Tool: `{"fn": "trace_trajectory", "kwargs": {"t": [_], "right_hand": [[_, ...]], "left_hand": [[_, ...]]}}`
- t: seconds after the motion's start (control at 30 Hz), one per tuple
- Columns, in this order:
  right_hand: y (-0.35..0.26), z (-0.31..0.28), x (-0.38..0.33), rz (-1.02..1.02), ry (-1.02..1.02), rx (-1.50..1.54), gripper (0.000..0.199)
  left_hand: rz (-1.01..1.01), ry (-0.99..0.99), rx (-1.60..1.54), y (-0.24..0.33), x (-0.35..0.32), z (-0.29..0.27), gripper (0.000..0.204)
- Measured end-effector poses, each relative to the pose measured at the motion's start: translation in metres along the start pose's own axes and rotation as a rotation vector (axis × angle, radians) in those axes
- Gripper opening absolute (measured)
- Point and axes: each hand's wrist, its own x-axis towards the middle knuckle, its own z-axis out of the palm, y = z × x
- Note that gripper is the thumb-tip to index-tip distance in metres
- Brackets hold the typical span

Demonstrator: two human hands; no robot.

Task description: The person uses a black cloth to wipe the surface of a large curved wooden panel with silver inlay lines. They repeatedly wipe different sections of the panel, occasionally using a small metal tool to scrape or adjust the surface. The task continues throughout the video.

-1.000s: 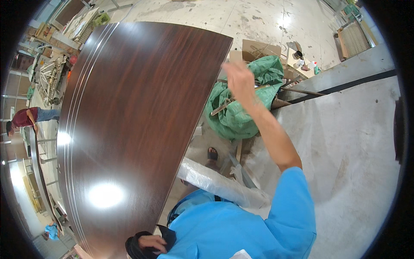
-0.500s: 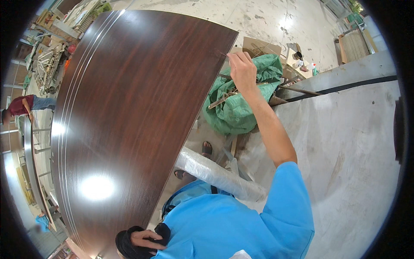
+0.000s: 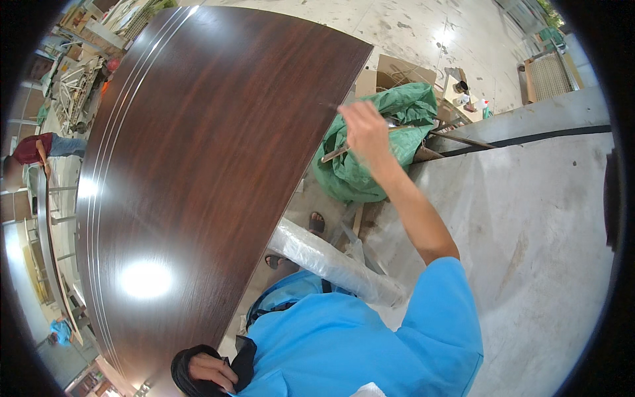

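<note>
A large dark-brown wood-grain door panel [image 3: 198, 152] with thin silvery lines along its left side lies in front of me. My right hand [image 3: 366, 132] is over its right edge, smeared by motion. The fingers are pinched together; a thin, faint sliver shows at their tips, too blurred to name. At the panel's near end, my left hand [image 3: 213, 370] rests with its fingers curled over a bunched black cloth [image 3: 187, 372].
Right of the panel, a green sack [image 3: 350, 175] holds scraps, with a cardboard box [image 3: 403, 73] behind it. A plastic-wrapped roll [image 3: 337, 261] lies by my body, next to a grey surface [image 3: 529, 231]. Far left, a person [image 3: 40, 151] stands by another panel [image 3: 49, 245].
My right hand has moved nearer to me along the panel's right edge, and it is now blurred. My left hand and the black cloth have shifted slightly left in view.
</note>
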Motion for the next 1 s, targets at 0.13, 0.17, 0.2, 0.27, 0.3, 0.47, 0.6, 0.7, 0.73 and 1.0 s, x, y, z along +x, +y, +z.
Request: {"fn": "trace_trajectory", "kwargs": {"t": [0.13, 0.17, 0.2, 0.27, 0.3, 0.47, 0.6, 0.7, 0.73, 1.0], "right_hand": [[-0.024, -0.003, -0.022, -0.119, -0.072, 0.160, 0.027], [-0.022, -0.003, -0.021, -0.004, -0.065, 0.094, 0.027], [-0.015, -0.001, -0.017, 0.075, -0.038, 0.029, 0.027], [0.013, 0.002, 0.005, 0.123, 0.011, -0.048, 0.026], [0.020, 0.003, 0.011, 0.124, 0.018, -0.066, 0.026], [-0.016, -0.001, -0.013, -0.009, -0.076, 0.058, 0.025], [-0.024, 0.004, -0.032, 0.020, -0.066, 0.109, 0.025], [0.052, 0.021, 0.009, 0.154, 0.046, -0.062, 0.024], [0.074, 0.024, 0.018, 0.202, 0.081, -0.135, 0.024], [-0.008, 0.000, -0.035, -0.051, -0.165, 0.077, 0.031]], "left_hand": [[-0.003, 0.302, 0.421, 0.012, 0.023, 0.011, 0.020], [-0.026, 0.408, 0.433, 0.015, 0.027, 0.016, 0.021], [-0.040, 0.402, 0.427, 0.017, 0.030, 0.018, 0.022], [-0.042, 0.377, 0.398, 0.019, 0.025, 0.024, 0.024], [-0.039, 0.370, 0.384, 0.020, 0.019, 0.026, 0.025], [-0.021, 0.511, 0.302, 0.001, -0.011, 0.020, 0.030], [-0.317, 1.540, 0.434, -0.040, 0.029, -0.011, 0.035], [-0.311, 1.361, 1.158, -0.072, 0.089, -0.047, 0.045], [-0.264, 1.303, 1.263, -0.081, 0.108, -0.052, 0.051], [-0.339, 1.357, 1.556, -0.107, 0.150, -0.068, 0.059]]}}
